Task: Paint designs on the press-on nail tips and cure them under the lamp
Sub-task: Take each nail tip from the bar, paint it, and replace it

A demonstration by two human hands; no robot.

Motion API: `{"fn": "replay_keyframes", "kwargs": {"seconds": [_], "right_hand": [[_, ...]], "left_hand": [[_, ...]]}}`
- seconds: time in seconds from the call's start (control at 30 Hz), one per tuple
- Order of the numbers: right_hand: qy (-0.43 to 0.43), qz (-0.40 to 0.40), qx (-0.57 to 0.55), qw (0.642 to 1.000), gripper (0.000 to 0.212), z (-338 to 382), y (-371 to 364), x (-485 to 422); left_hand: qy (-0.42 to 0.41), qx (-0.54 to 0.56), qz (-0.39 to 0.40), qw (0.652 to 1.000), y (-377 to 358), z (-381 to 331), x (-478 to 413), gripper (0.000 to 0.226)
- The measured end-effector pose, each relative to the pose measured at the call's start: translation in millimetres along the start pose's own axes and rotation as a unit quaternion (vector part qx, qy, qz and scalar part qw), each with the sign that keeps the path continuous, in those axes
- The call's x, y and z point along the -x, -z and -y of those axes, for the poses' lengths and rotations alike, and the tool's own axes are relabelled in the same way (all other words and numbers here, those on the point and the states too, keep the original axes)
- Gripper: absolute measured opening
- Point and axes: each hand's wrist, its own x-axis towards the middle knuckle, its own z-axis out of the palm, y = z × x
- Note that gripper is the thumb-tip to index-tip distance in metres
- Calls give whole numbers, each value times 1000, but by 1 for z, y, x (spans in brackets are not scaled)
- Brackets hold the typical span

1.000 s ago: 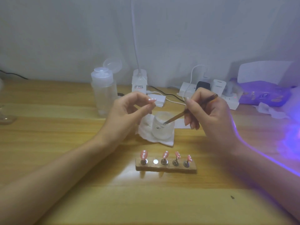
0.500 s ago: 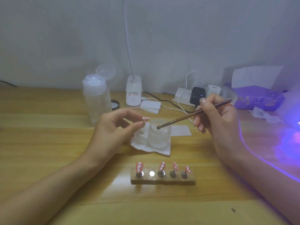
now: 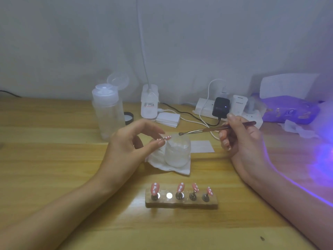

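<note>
Press-on nail tip (image 3: 164,138), pink with white dots, is pinched in the left hand (image 3: 129,147) beside a frosted cup (image 3: 177,152) on the desk (image 3: 54,159), while the right hand (image 3: 241,139) grips a nail brush (image 3: 207,130) above the cup.

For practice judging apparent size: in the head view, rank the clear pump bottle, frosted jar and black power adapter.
1. clear pump bottle
2. frosted jar, nearer the camera
3. black power adapter, farther back
</note>
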Motion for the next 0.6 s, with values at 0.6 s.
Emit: {"fn": "replay_keyframes", "kwargs": {"seconds": [0.6], "right_hand": [[-16,82,30,996,21,-2,-1,-1]], "left_hand": [[7,0,19,1000,0,2,1,10]]}}
